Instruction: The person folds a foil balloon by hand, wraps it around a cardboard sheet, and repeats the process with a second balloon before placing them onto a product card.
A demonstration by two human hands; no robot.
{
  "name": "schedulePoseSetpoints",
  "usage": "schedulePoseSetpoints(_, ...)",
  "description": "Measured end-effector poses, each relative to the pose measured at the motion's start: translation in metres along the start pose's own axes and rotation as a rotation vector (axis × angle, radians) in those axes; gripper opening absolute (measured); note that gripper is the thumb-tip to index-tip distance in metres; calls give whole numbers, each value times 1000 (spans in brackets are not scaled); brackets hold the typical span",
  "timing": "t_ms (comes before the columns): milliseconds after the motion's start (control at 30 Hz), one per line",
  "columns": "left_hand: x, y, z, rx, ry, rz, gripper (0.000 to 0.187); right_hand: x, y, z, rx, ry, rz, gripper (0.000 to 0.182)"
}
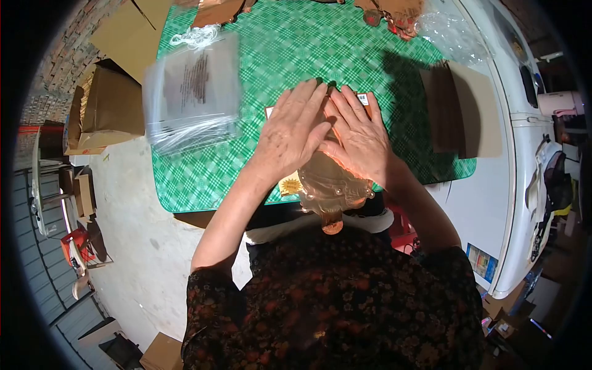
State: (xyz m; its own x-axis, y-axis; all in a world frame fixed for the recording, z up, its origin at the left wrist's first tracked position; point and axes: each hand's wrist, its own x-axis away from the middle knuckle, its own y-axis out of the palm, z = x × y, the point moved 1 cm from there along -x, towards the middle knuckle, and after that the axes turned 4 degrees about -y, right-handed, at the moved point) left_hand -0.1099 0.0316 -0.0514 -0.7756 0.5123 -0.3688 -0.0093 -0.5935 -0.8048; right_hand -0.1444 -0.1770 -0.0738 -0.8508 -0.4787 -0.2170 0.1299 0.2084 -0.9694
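My left hand (291, 132) lies flat with its fingers stretched out over a printed card and a shiny rose-gold foil piece (336, 179), which looks like a flat foil balloon. Beside it, my right hand (361, 137) is also flat, fingers extended, pressing on the same foil. The two thumbs meet or nearly meet in the middle. Part of the foil hangs past the table's near edge toward my lap. A yellow label (290, 184) shows below my left wrist, and a small barcode (363, 98) sits by my right fingertips. Most of the card is hidden under my hands.
On the left of the green checked table (277, 61) lies a stack of clear plastic bags (194, 92), with white string (196, 37) behind it. More foil pieces (394, 15) lie at the far edge. Cardboard (462, 111) and clear plastic (453, 37) are on the right.
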Motion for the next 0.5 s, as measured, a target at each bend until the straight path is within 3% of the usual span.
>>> schedulePoseSetpoints(167,4,20,-10,-122,64,-32,66,0,3,1,-25,6,45,84)
schedulePoseSetpoints(500,6,26,-9,-225,9,-113,67,42,-11,25,-23,73,65,78)
